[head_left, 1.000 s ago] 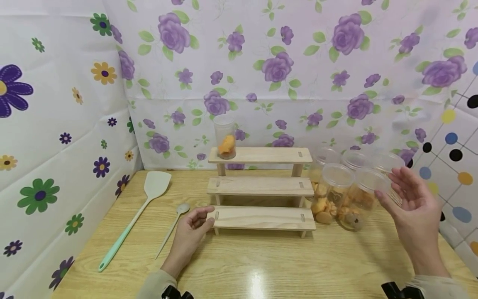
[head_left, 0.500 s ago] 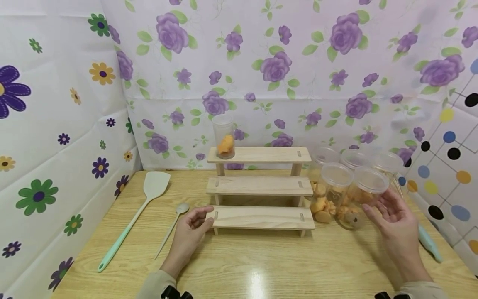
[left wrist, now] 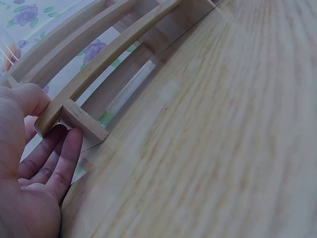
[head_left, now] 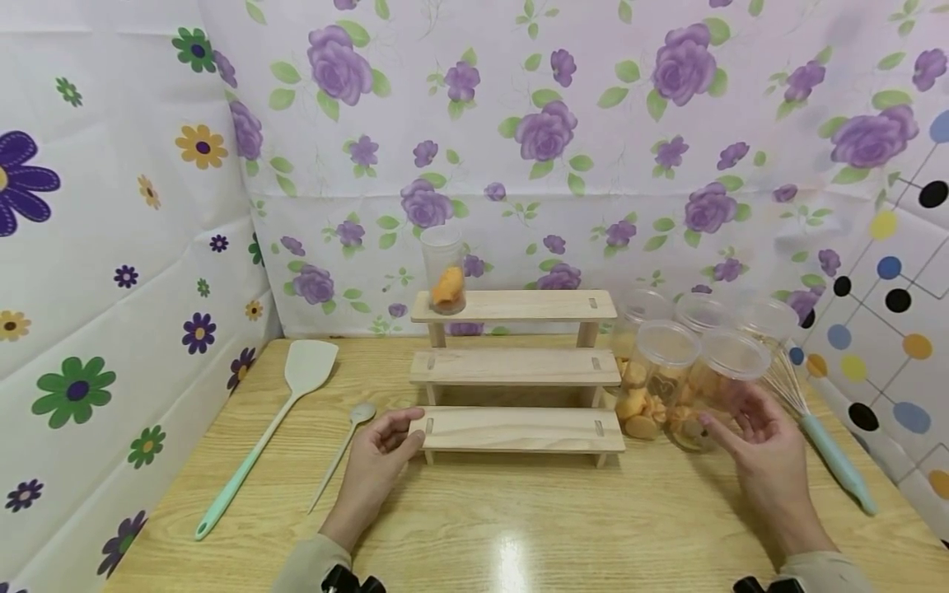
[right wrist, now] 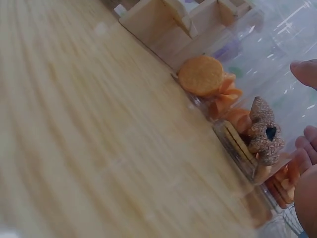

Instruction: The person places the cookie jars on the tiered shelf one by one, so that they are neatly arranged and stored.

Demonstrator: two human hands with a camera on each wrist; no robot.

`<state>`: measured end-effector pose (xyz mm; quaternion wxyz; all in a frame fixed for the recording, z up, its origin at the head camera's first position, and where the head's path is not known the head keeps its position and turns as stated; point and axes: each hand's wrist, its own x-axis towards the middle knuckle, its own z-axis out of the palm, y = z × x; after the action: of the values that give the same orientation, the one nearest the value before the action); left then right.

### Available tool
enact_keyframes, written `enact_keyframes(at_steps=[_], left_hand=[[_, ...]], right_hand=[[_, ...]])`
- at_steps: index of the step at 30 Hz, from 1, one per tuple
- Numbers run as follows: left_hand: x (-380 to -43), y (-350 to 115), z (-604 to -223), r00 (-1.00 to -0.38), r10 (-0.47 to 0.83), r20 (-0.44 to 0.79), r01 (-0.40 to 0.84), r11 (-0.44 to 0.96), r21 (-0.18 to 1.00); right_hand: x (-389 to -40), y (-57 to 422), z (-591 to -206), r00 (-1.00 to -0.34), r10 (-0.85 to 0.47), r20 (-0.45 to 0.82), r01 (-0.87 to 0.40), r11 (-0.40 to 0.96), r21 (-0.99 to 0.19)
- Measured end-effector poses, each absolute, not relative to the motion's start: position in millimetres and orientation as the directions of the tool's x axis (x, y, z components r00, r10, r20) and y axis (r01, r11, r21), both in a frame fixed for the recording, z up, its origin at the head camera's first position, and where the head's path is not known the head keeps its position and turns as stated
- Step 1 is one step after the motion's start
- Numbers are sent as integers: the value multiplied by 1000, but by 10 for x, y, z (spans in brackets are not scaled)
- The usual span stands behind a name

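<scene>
A three-tier wooden shelf (head_left: 519, 430) stands mid-table. My left hand (head_left: 376, 461) grips the left end of its lowest board, thumb on top and fingers below, as the left wrist view shows. My right hand (head_left: 767, 457) is at the nearest clear jar (head_left: 697, 403), thumb in front and fingers along its right side. A star-shaped cookie (right wrist: 265, 131) shows inside that jar in the right wrist view. Several more lidded jars of cookies, such as one jar (head_left: 643, 412), stand close beside it. Another jar (head_left: 446, 276) is on the top board's left end.
A whisk (head_left: 834, 457) lies at the right of the table. On the left are a long spatula (head_left: 274, 428) and a small spoon (head_left: 343, 453). Flowered cloth (head_left: 519, 148) hangs behind the table (head_left: 563, 527).
My right hand has moved left and down to the front jar, bringing the whisk into sight. The left hand stays on the shelf. The jars stand where they were.
</scene>
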<state>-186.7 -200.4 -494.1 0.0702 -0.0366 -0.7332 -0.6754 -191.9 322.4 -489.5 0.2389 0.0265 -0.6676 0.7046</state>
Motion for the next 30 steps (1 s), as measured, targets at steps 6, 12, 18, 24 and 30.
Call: enact_keyframes(at_steps=[6,12,18,24,30], left_hand=[[-1865,-2006,-4943,-987,-40,154,150,88,985],[-1864,-2011,-4940,-986,-41,160,156,85,984],[-1864,-2015,-4938,-986,-41,159,155,87,984],[-1866,-2016,-4945,-986,-42,160,156,89,984],[-1861,-2016,-4952,-985,-33,167,164,88,983]], right_hand=[[-1937,3253,-4962,-886,276,372,-366,76,-928],[-1937,3283,-5009,-897,244,367,-310,245,-919],[-1938,3286,-5026,-897,248,366,-309,241,-920],[-1915,3278,-4999,-890,272,366,-310,226,-923],[-1888,3273,-4933,-890,279,360,-316,192,-929]])
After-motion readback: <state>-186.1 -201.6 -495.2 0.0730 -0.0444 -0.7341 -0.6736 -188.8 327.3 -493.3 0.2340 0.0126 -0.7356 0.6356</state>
